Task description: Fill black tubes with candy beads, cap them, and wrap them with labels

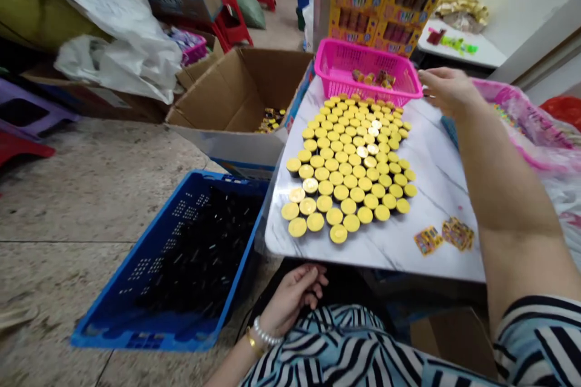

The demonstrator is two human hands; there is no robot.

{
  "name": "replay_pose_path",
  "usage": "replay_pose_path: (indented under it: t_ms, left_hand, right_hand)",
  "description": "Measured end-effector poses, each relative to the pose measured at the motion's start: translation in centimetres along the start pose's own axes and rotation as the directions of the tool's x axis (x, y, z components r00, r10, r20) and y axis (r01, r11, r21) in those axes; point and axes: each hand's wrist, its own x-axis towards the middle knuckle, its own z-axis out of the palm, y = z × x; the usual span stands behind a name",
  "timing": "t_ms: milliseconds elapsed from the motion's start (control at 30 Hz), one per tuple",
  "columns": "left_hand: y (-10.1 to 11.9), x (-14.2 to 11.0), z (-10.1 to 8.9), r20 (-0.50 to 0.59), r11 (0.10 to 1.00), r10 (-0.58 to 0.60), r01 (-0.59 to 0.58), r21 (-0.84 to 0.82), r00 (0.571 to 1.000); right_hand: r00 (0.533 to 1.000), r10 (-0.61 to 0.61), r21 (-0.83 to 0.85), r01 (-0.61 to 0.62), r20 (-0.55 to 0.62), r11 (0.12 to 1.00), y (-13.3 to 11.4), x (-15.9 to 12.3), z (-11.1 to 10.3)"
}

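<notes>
My left hand (302, 290) rests at my lap in front of the table edge, fingers loosely curled and apart, nothing in it. Across the table reaches my right arm. At its end, my right hand (445, 89) is by the right end of a pink plastic basket (367, 54), fingertips pinched together; whatever they hold is too small or hidden. Several small brown-and-yellow pieces (374, 78) lie in that basket. Many small dark containers with round yellow lids (349, 169) stand upright in close rows on the marble-patterned table (436, 187). Colourful printed cards (457, 234) lie near the front right.
A blue crate (181, 338) of black pieces stands on the floor at left. Behind it, an open cardboard box (218, 94) holds some yellow-lidded pieces. Yellow display boxes (358, 3) are stacked behind the basket. A pink plastic-lined container (521, 109) stands at right.
</notes>
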Motion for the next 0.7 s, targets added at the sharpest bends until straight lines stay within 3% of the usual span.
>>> replay_pose_path:
  t_ms: [100,167,267,333,400,500,600,700]
  left_hand:
    - [-0.4,-1.0,-0.9,0.008,0.999,-0.007,0.006,0.039,1.0]
    - [-0.7,-1.4,-1.0,0.035,0.996,-0.028,0.025,0.083,0.999]
    - [-0.5,-1.9,0.0,0.12,0.978,-0.047,0.021,0.208,0.992]
    - [0.1,-2.1,1.7,0.208,0.95,-0.051,-0.017,0.311,0.977]
    - [1.0,-2.1,3.7,0.289,0.928,-0.042,-0.07,0.366,0.956]
    - [2.4,-1.9,7.0,0.388,0.922,-0.02,-0.133,0.364,0.921]
    - [3.0,-1.7,9.7,0.451,0.938,-0.009,-0.148,0.314,0.893]
    - [2.8,-1.5,11.5,0.424,0.963,-0.017,-0.1,0.252,0.905]
  right_hand:
    - [0.996,-0.09,0.013,0.09,0.019,0.996,2.6,-11.5,-2.3]
    - [0.994,-0.089,-0.133,0.08,-0.063,0.988,3.8,-20.0,-2.8]
    - [0.985,-0.114,-0.322,0.067,-0.13,0.944,5.4,-31.1,-0.6]
    - [0.981,-0.133,-0.396,0.069,-0.139,0.916,6.5,-36.3,2.3]
    - [0.973,-0.167,-0.441,0.082,-0.156,0.894,7.5,-39.5,5.2]
    - [0.956,-0.232,-0.389,0.149,-0.178,0.909,8.8,-41.3,8.0]
    - [0.941,-0.265,-0.317,0.191,-0.21,0.929,9.5,-41.2,8.4]
    - [0.925,-0.305,-0.253,0.247,-0.225,0.935,9.4,-41.4,8.1]
